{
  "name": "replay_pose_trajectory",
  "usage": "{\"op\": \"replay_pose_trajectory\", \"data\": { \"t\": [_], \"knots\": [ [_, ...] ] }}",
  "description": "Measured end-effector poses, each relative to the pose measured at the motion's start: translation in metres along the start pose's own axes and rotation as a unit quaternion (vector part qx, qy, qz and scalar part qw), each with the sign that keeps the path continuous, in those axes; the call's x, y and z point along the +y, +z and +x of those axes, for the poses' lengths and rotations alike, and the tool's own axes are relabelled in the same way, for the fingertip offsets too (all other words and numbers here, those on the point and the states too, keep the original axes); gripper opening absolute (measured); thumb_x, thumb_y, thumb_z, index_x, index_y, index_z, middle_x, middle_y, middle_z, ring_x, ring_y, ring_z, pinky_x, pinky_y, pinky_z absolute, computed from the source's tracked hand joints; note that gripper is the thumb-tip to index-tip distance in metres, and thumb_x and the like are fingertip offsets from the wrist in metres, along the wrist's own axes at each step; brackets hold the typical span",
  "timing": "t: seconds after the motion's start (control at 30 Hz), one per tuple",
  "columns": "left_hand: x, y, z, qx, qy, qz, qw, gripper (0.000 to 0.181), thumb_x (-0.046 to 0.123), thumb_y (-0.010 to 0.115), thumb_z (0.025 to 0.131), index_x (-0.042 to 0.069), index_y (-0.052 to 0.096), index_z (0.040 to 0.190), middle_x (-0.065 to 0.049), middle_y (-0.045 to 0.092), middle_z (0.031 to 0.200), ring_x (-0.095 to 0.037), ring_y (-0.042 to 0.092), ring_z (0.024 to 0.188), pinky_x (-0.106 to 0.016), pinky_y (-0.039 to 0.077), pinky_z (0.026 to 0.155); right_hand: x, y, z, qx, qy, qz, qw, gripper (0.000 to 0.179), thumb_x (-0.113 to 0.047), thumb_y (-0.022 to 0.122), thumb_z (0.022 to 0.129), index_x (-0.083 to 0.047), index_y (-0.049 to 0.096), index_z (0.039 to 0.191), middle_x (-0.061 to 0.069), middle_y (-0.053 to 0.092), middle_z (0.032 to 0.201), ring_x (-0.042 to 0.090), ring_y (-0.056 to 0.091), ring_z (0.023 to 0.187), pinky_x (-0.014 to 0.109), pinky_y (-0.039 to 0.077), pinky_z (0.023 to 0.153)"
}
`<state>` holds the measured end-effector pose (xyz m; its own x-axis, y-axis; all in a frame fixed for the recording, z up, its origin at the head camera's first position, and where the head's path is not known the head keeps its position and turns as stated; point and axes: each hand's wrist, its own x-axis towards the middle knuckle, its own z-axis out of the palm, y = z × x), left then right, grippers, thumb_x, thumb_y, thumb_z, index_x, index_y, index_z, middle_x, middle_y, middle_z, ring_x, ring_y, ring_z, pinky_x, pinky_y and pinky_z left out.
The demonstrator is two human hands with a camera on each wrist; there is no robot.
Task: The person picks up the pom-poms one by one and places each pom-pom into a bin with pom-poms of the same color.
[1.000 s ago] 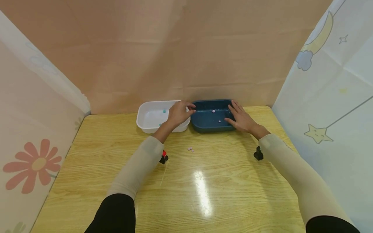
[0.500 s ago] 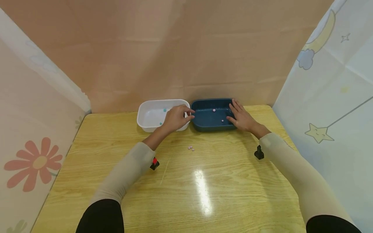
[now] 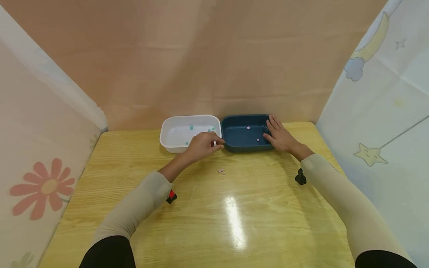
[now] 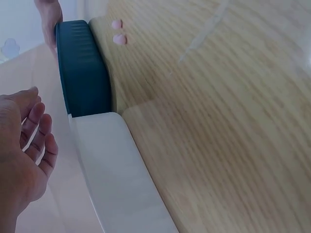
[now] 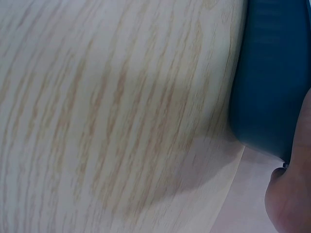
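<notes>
My left hand (image 3: 202, 146) hovers above the front right corner of the white container (image 3: 174, 148). Its thumb and fingers are loosely bent with a gap between them, and nothing shows in the grasp; the left wrist view has the same hand (image 4: 29, 150). Several small green pieces, one of them a green bead (image 3: 191, 127), lie inside the white container. My right hand (image 3: 283, 139) rests on the right end of the dark blue container (image 3: 248, 149), fingers extended over its rim. Two pink pieces lie in there, including a pink bead (image 3: 248, 128).
A small cluster of pink pieces (image 3: 221, 171) lies on the wooden table (image 3: 207, 223) in front of the containers, which stand side by side. A tan backdrop (image 3: 214, 56) rises behind them. Patterned sheets (image 3: 385, 123) flank the table.
My left hand has drawn back toward me from between the containers, uncovering more green pieces. One pink piece in the blue container shifted slightly right. My right hand has stayed at the rim.
</notes>
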<state>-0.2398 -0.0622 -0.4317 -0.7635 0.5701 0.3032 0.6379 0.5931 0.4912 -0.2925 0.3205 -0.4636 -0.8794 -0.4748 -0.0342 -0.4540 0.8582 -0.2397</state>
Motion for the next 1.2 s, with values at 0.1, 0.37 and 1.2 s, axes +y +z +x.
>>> {"op": "replay_pose_trajectory", "data": {
  "t": [0.1,0.37,1.2],
  "knots": [
    [0.001,0.003,-0.006,-0.001,0.011,-0.011,0.9999,0.015,0.020,0.081,0.096,0.010,0.085,0.107,0.002,0.076,0.091,-0.012,0.061,0.072,-0.024,0.048,0.061,0.000,0.002,-0.003,-0.005,0.004,0.002,1.0000,0.075,-0.038,0.035,0.116,0.013,0.006,0.163,0.031,-0.008,0.173,0.046,-0.009,0.161,0.055,-0.002,0.131],
    [-0.001,0.008,-0.021,-0.030,0.010,0.009,0.9995,0.015,0.020,0.081,0.096,0.012,0.085,0.107,0.003,0.073,0.088,-0.009,0.059,0.069,-0.023,0.044,0.056,0.000,0.003,-0.001,0.011,-0.010,0.012,0.9998,0.082,-0.049,0.026,0.116,0.015,0.008,0.163,0.032,-0.005,0.173,0.048,-0.006,0.161,0.054,-0.002,0.131],
    [-0.012,0.033,-0.048,-0.090,0.028,0.028,0.9951,0.015,0.020,0.085,0.091,0.013,0.086,0.104,0.004,0.073,0.087,-0.007,0.064,0.074,-0.021,0.049,0.062,0.000,-0.001,0.000,0.003,0.000,-0.001,1.0000,0.073,-0.035,0.035,0.116,0.015,0.008,0.162,0.031,-0.007,0.173,0.046,-0.008,0.162,0.055,-0.002,0.131]
  ]
}}
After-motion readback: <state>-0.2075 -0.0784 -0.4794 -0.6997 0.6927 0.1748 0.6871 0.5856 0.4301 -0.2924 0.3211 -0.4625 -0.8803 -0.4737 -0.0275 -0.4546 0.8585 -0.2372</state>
